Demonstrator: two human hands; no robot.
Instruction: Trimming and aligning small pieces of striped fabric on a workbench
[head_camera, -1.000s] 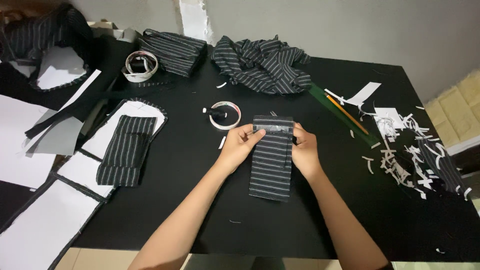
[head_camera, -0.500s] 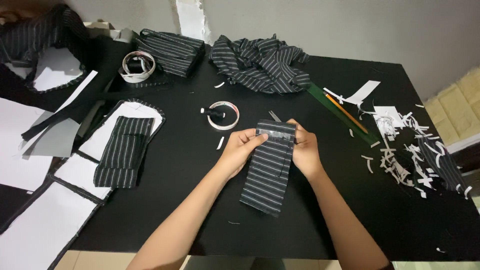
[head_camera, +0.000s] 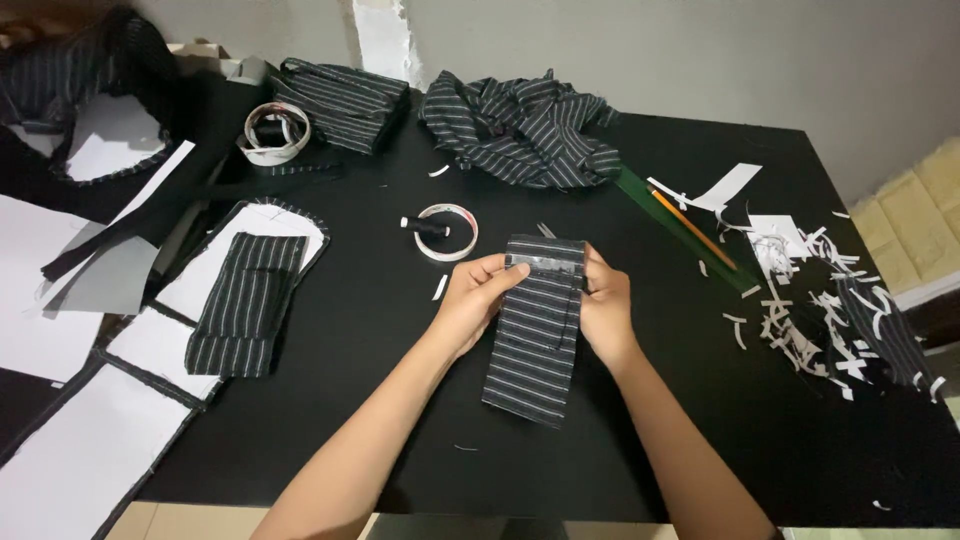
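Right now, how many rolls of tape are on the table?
2: one roll just beyond the hands, and one roll at the far left beside folded striped cloth. Others may be hidden under fabric.

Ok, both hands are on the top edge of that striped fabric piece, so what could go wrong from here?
The fold at the top of the striped fabric piece is pinched only by the left hand and right hand; it could spring open or shift askew if either lets go. The lower end lies loose on the black table and may drag crooked. The tape roll and small thread spool sit close above and could be knocked.
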